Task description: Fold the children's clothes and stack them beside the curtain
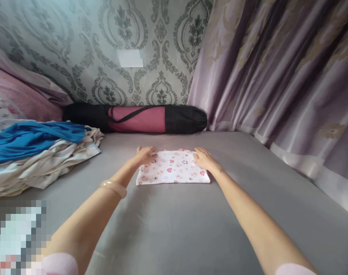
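A white cloth (175, 172) printed with pink hearts, small flowers and little figures lies folded into a flat rectangle on the grey bed sheet. My left hand (145, 155) is at its far left corner, thumb on the printed face and fingers by the far edge. At the far right corner, my right hand (203, 158) has hold of the edge in much the same way, its thumb turned inward. Some pink fabric (181, 149) peeks out along the far edge between the hands. The undersides of my fingers are hidden. A pale bangle (113, 187) circles my left forearm.
Left of the cloth lies a heap of clothes, blue (39, 139) over cream (57, 160). A long black and pink bag (139, 119) with a strap lies against the patterned wall. Purple curtains (248, 76) hang along the right. The lower left corner is pixelated.
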A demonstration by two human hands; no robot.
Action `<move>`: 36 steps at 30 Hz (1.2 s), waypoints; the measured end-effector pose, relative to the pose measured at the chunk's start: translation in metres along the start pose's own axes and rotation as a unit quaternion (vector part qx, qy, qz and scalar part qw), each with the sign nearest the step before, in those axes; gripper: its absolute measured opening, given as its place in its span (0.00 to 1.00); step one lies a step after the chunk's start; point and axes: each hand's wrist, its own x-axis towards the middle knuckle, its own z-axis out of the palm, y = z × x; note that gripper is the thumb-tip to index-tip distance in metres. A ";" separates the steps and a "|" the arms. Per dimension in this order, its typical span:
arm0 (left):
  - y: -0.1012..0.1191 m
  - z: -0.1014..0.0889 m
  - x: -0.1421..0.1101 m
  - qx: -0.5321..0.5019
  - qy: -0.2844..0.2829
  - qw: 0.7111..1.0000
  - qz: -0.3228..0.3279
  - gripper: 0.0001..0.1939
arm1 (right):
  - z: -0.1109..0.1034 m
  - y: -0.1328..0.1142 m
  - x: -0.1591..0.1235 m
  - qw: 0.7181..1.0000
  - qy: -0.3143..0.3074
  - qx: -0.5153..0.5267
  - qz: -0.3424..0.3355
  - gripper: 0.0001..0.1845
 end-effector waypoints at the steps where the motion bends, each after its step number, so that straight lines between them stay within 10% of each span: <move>1: -0.002 -0.004 0.006 -0.008 -0.029 1.000 0.005 0.21 | -0.002 0.003 0.005 1.000 -0.024 0.010 -0.005 0.26; 12: -0.019 -0.026 0.042 -0.078 -0.191 0.979 0.000 0.33 | -0.039 0.009 0.025 0.990 -0.127 0.057 -0.002 0.19; 19: -0.021 -0.058 0.011 -0.200 -0.192 0.957 0.080 0.28 | -0.072 0.015 0.002 0.973 -0.101 0.201 -0.048 0.14; 27: -0.012 -0.133 -0.070 -0.226 -0.001 0.963 0.143 0.24 | -0.135 0.001 -0.054 0.929 0.026 0.342 -0.138 0.20; 31: -0.012 -0.110 -0.124 -0.122 0.116 0.972 0.164 0.21 | -0.125 -0.009 -0.111 0.942 0.083 0.277 -0.169 0.16; 36: -0.004 -0.027 -0.193 -0.044 0.070 0.973 0.214 0.17 | -0.057 -0.008 -0.186 0.955 0.021 0.196 -0.221 0.22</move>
